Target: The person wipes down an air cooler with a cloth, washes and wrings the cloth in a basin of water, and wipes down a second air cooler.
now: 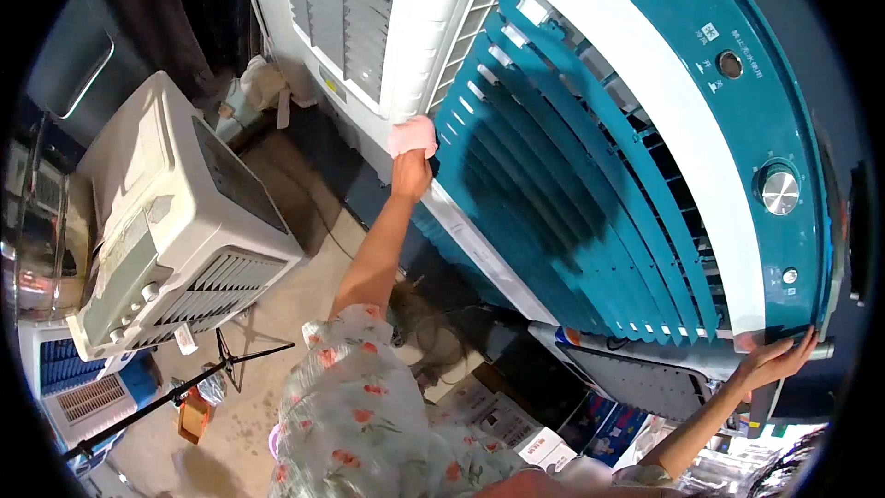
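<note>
A large teal and white air cooler (553, 175) with slanted louvres and silver knobs fills the right of the head view. My left hand (411, 173) is closed on a folded pink cloth (413, 136), at the cooler's left edge beside a white louvred unit (369, 37). At the lower right, my right hand (779, 361) rests against the end of the cooler's control panel (784, 295), near its corner. Its fingers are stretched out and hold nothing visible. A silver dial (780, 192) sits higher on the panel.
An old beige cooler (230, 249) stands at the left on the floor. Below it are a black tripod (226, 360) and a small orange box (194, 417). Printed cartons (507, 424) lie at the bottom centre, near a dark ribbed panel (636, 383).
</note>
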Demonstrator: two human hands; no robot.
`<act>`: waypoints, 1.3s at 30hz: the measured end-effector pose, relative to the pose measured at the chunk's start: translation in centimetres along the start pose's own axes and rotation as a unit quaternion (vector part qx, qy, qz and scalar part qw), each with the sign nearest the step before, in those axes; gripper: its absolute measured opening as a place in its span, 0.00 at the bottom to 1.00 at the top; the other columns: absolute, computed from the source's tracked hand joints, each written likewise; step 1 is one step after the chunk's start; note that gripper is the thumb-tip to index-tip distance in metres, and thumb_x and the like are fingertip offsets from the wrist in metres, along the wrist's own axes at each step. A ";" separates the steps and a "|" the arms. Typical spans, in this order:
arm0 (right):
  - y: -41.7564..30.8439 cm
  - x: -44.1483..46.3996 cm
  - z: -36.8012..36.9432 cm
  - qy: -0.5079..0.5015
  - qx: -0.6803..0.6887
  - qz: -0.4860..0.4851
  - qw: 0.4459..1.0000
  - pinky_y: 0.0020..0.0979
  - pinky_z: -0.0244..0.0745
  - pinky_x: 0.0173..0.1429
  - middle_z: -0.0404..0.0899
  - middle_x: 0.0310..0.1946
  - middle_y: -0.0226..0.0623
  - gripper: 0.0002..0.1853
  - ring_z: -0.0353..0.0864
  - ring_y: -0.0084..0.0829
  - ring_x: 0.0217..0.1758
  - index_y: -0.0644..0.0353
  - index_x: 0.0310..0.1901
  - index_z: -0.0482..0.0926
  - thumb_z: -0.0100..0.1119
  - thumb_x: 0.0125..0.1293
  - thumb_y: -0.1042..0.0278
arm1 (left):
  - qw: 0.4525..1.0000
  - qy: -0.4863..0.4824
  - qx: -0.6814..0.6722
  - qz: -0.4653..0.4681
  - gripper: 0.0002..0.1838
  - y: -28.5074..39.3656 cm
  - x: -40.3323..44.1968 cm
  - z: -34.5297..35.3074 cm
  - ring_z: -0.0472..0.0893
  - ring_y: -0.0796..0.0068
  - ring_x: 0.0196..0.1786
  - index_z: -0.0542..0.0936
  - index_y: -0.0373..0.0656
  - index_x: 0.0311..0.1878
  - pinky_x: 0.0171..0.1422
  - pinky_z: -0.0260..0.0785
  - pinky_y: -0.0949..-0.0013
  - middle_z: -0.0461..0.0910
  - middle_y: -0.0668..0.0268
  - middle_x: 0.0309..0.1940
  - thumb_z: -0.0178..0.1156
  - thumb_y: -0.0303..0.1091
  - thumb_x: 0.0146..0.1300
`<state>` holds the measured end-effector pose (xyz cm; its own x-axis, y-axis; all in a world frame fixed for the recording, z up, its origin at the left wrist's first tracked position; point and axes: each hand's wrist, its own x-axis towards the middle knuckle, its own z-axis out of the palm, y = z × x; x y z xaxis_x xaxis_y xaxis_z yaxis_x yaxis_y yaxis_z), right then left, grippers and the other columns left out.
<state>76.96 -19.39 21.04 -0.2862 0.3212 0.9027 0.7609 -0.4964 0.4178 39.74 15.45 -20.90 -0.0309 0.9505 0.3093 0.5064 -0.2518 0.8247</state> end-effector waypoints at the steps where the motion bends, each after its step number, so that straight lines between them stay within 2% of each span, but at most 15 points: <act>1: 0.3 0.1 0.0 -0.005 0.004 -0.005 1.000 0.45 0.57 0.64 0.66 0.59 0.52 0.27 0.65 0.48 0.62 0.66 0.55 0.72 0.33 0.71 0.51 | 0.999 0.008 0.006 0.034 0.10 -0.2 0.9 0.2 0.77 0.45 0.38 0.80 0.39 0.35 0.46 0.66 0.49 0.78 0.46 0.33 0.51 0.25 0.51; 3: 0.7 0.4 -0.1 -0.010 0.002 -0.005 1.000 0.45 0.58 0.63 0.68 0.58 0.51 0.26 0.66 0.47 0.61 0.66 0.54 0.72 0.33 0.71 0.51 | 0.994 -0.049 0.075 0.067 0.08 -0.1 2.9 -0.2 0.77 0.46 0.37 0.80 0.38 0.32 0.44 0.68 0.50 0.78 0.47 0.33 0.52 0.25 0.50; 6: 1.7 0.2 0.4 0.006 0.004 0.016 1.000 0.45 0.58 0.62 0.70 0.54 0.49 0.26 0.66 0.45 0.59 0.67 0.51 0.73 0.34 0.71 0.51 | 0.988 -0.108 0.105 0.026 0.07 0.6 5.2 -1.5 0.78 0.50 0.39 0.80 0.38 0.30 0.45 0.70 0.54 0.79 0.49 0.34 0.54 0.27 0.49; 8: 2.4 0.0 1.3 0.032 -0.008 0.023 0.999 0.45 0.59 0.61 0.72 0.52 0.48 0.26 0.66 0.45 0.58 0.67 0.48 0.74 0.35 0.71 0.50 | 0.982 -0.153 0.107 -0.033 0.08 5.2 6.0 -4.7 0.79 0.50 0.41 0.78 0.37 0.33 0.46 0.71 0.56 0.79 0.48 0.34 0.57 0.28 0.48; 12: 2.2 -0.1 2.7 0.079 -0.019 0.019 0.997 0.44 0.59 0.59 0.73 0.49 0.48 0.26 0.66 0.44 0.56 0.69 0.43 0.74 0.38 0.70 0.48 | 0.958 -0.131 0.255 -0.009 0.15 2.1 7.5 0.3 0.79 0.49 0.41 0.72 0.37 0.39 0.46 0.73 0.59 0.78 0.44 0.35 0.56 0.33 0.49; 13: 2.8 -0.2 2.8 0.077 -0.021 0.017 0.997 0.44 0.59 0.59 0.73 0.49 0.48 0.26 0.66 0.44 0.55 0.69 0.43 0.74 0.38 0.70 0.48 | 0.947 -0.183 0.265 -0.002 0.17 2.3 6.4 -0.2 0.79 0.47 0.41 0.68 0.38 0.44 0.45 0.73 0.58 0.77 0.41 0.35 0.54 0.31 0.50; 14: 3.3 -0.3 2.9 0.075 -0.024 0.015 0.997 0.44 0.59 0.58 0.73 0.49 0.48 0.26 0.66 0.44 0.55 0.69 0.43 0.74 0.38 0.70 0.49 | 0.971 -0.101 0.213 -0.034 0.11 3.5 5.0 -0.9 0.78 0.48 0.43 0.70 0.38 0.40 0.45 0.72 0.57 0.77 0.43 0.37 0.52 0.27 0.52; 16: 3.2 -0.2 3.0 0.077 -0.003 0.022 0.997 0.44 0.59 0.59 0.73 0.47 0.49 0.27 0.67 0.44 0.55 0.70 0.43 0.74 0.38 0.70 0.48 | 0.994 -0.052 0.058 -0.075 0.09 -0.1 1.3 0.8 0.78 0.47 0.42 0.73 0.38 0.38 0.44 0.71 0.56 0.78 0.46 0.38 0.51 0.24 0.51; 19: 1.7 0.2 2.6 0.088 -0.007 0.038 0.995 0.45 0.60 0.58 0.73 0.46 0.50 0.28 0.68 0.45 0.53 0.70 0.41 0.74 0.39 0.69 0.47 | 0.992 0.066 -0.102 0.030 0.10 -1.3 -2.3 2.0 0.78 0.47 0.42 0.77 0.38 0.36 0.44 0.70 0.55 0.78 0.47 0.39 0.50 0.24 0.51; 23: 2.8 -0.1 3.0 0.087 -0.008 0.033 0.996 0.45 0.60 0.59 0.74 0.46 0.51 0.26 0.69 0.45 0.53 0.70 0.41 0.74 0.41 0.69 0.48 | 0.991 -0.109 0.048 -0.060 0.10 -0.8 -0.3 2.1 0.79 0.50 0.40 0.81 0.40 0.35 0.45 0.70 0.56 0.79 0.49 0.36 0.52 0.25 0.50; 27: 3.0 -0.1 2.9 0.082 0.007 0.017 0.997 0.45 0.57 0.60 0.73 0.45 0.50 0.25 0.68 0.44 0.53 0.70 0.42 0.73 0.42 0.69 0.50 | 0.993 -0.064 0.082 -0.051 0.09 -0.8 0.0 2.3 0.79 0.53 0.38 0.79 0.42 0.33 0.41 0.69 0.58 0.80 0.54 0.34 0.48 0.25 0.56; 31: 1.3 0.2 2.5 0.083 0.014 0.025 0.996 0.45 0.57 0.59 0.72 0.47 0.49 0.24 0.67 0.44 0.54 0.69 0.44 0.73 0.42 0.69 0.51 | 0.997 -0.046 0.046 -0.033 0.14 -1.0 -3.3 4.7 0.79 0.55 0.43 0.79 0.41 0.43 0.47 0.70 0.57 0.79 0.51 0.40 0.48 0.28 0.56; 33: 1.8 0.0 2.7 0.082 0.014 0.029 0.996 0.45 0.57 0.59 0.71 0.49 0.49 0.24 0.66 0.44 0.54 0.69 0.44 0.73 0.42 0.69 0.51 | 0.988 -0.046 0.129 0.070 0.14 -0.7 -6.5 6.3 0.77 0.68 0.47 0.76 0.46 0.48 0.51 0.69 0.66 0.77 0.63 0.41 0.43 0.30 0.64; 34: 1.8 0.1 2.7 0.083 0.020 0.028 0.996 0.44 0.57 0.59 0.71 0.49 0.50 0.24 0.66 0.44 0.54 0.69 0.44 0.73 0.42 0.69 0.51 | 0.992 0.064 0.035 0.101 0.15 -2.1 -8.3 10.1 0.75 0.71 0.51 0.75 0.46 0.51 0.55 0.66 0.67 0.76 0.64 0.45 0.42 0.32 0.66; 39: 1.1 0.5 2.4 0.083 0.043 0.015 0.996 0.43 0.58 0.58 0.70 0.48 0.49 0.23 0.66 0.44 0.53 0.69 0.44 0.73 0.44 0.69 0.51 | 0.995 -0.045 -0.092 0.011 0.13 7.9 -16.4 9.4 0.72 0.65 0.46 0.73 0.43 0.49 0.52 0.66 0.67 0.72 0.63 0.42 0.46 0.32 0.64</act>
<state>79.03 -17.83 21.68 -0.3483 0.1664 0.9225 0.8155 -0.4315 0.3857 52.34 -0.43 -23.93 0.0592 0.9546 0.2920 0.3389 -0.2944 0.8936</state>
